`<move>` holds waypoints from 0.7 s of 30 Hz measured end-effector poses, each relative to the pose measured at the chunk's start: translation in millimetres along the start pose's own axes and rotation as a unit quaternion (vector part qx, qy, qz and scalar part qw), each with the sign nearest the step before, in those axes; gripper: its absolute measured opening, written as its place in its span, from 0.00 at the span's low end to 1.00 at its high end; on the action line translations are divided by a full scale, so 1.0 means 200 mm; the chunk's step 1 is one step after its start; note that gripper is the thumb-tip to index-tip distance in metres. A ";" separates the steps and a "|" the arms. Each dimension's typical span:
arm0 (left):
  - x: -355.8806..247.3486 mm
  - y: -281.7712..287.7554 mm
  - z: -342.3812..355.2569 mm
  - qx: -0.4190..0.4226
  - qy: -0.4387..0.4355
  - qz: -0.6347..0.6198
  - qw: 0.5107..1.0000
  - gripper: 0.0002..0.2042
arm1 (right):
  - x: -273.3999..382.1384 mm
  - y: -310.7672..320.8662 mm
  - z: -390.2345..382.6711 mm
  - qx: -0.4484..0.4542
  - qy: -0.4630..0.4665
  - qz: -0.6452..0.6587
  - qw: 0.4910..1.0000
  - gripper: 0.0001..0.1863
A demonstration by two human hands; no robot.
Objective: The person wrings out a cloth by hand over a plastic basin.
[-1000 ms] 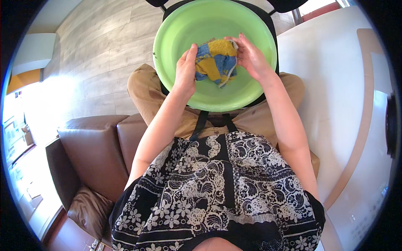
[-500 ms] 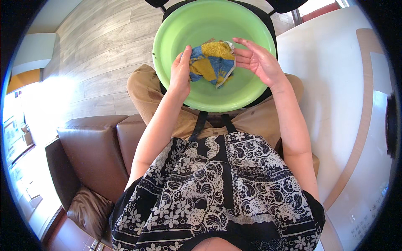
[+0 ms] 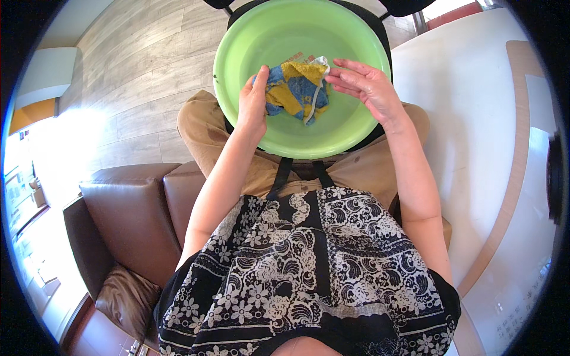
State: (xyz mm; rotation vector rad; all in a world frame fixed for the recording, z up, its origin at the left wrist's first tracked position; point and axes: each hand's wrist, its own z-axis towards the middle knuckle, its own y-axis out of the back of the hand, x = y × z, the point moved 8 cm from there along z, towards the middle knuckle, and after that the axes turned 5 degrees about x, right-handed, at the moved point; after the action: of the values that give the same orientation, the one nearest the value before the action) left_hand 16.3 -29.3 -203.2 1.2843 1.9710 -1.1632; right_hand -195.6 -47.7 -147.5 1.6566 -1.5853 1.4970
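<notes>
A blue and yellow terry cloth (image 3: pixel 295 89) with a white edge hangs bunched over a light green basin (image 3: pixel 237 44). My left hand (image 3: pixel 254 102) grips the left side of the cloth, thumb on top and the other fingers mostly hidden beneath it. On the other side my right hand (image 3: pixel 369 88) is open, its fingers stretched toward the white edge. Those fingertips are close to the cloth; whether they touch it I cannot tell. Red printing shows on the basin's bottom behind the cloth.
The basin rests on a dark support between my knees, in tan trousers (image 3: pixel 205 127). A white table (image 3: pixel 469 107) stands close on the right. On the left are a brown padded seat (image 3: pixel 133 199) and a wood-plank floor (image 3: pixel 139 83).
The cloth has shifted and folded differently, its yellow upper part now slumped. My right hand's fingers have bent slightly and drawn closer together; my left hand keeps its grip.
</notes>
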 end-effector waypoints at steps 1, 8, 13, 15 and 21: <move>0.00 0.00 0.00 -0.001 0.003 0.001 1.000 0.20 | 0.00 0.01 0.00 -0.016 -0.002 0.003 1.000 0.21; 0.01 0.03 0.01 -0.031 0.004 0.005 1.000 0.17 | -0.01 0.03 -0.01 -0.043 -0.008 -0.006 0.999 0.19; 0.01 0.00 0.00 -0.006 0.000 0.019 1.000 0.19 | -0.07 0.05 0.01 -0.047 -0.031 -0.001 0.998 0.17; 0.01 -0.02 -0.01 -0.008 0.003 0.022 1.000 0.19 | -0.10 0.04 0.03 -0.042 -0.041 -0.032 0.998 0.21; 0.00 -0.06 0.00 0.035 0.020 -0.015 0.999 0.22 | -0.28 -0.06 0.20 -0.035 -0.005 -0.524 0.851 0.20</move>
State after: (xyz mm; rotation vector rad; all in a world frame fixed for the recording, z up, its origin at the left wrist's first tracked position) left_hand 5.4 -31.0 -199.3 1.3265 2.0010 -1.2408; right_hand -156.9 -53.9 -204.9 1.9546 -0.4718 0.8040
